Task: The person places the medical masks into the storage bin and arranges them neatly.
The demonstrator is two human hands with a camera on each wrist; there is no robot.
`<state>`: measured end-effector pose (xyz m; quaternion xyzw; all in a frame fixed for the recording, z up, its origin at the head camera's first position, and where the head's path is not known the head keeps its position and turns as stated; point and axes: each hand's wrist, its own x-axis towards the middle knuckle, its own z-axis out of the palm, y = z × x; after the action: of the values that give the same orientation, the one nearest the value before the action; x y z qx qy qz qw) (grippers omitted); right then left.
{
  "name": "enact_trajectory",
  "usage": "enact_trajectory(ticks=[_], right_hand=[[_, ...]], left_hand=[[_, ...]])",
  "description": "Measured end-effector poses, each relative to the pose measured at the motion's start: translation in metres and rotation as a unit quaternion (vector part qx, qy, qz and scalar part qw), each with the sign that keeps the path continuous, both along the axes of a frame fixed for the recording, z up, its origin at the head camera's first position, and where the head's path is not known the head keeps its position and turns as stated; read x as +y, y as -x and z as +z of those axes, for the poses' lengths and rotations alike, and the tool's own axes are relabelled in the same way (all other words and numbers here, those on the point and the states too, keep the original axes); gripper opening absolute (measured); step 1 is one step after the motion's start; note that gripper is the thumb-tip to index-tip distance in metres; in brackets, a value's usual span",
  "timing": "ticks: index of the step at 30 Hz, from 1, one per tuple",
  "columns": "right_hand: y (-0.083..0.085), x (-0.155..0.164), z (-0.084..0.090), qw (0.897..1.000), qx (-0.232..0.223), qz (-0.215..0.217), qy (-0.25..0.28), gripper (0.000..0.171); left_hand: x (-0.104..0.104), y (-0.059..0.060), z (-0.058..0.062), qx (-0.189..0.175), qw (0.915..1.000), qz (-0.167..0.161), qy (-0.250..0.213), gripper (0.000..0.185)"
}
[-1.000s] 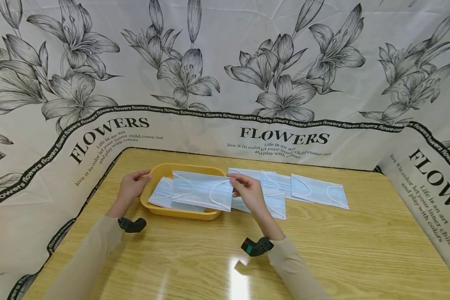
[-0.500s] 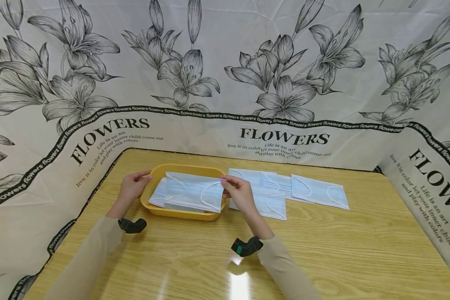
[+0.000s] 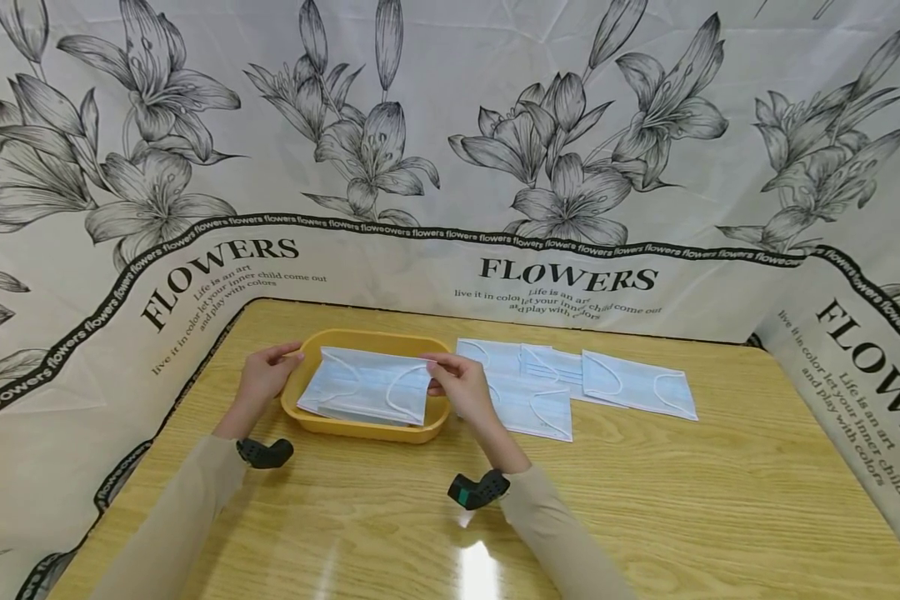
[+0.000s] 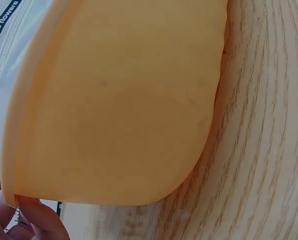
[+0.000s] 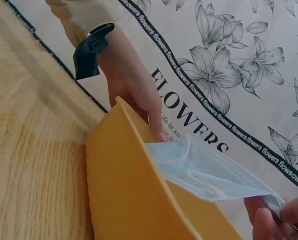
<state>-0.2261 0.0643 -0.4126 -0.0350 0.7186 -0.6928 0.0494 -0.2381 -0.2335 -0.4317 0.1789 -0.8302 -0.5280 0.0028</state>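
A yellow tray sits on the wooden table, left of centre. My left hand grips its left rim; its fingers show under the tray wall in the left wrist view. My right hand pinches the right edge of a light blue face mask and holds it flat just over the tray. In the right wrist view the mask hangs above the tray, with the left hand behind it. At least one more mask lies in the tray underneath.
Several more blue masks lie overlapping on the table right of the tray, the furthest mask at the right end. A flower-printed cloth wall closes the back and both sides. Bare table spreads in front and to the right.
My right hand has carried the mask leftward, from overhanging the tray's right rim to lying over the tray. The left hand has stayed on the rim.
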Motion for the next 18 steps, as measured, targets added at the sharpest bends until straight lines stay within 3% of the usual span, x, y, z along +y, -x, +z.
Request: enact_trajectory(ticks=[18], right_hand=[[0.01,-0.012,-0.009,0.999,0.009,0.011,-0.03,0.024]], left_hand=[[0.0,0.001,0.0,-0.007,1.0,-0.004,0.005,0.042]])
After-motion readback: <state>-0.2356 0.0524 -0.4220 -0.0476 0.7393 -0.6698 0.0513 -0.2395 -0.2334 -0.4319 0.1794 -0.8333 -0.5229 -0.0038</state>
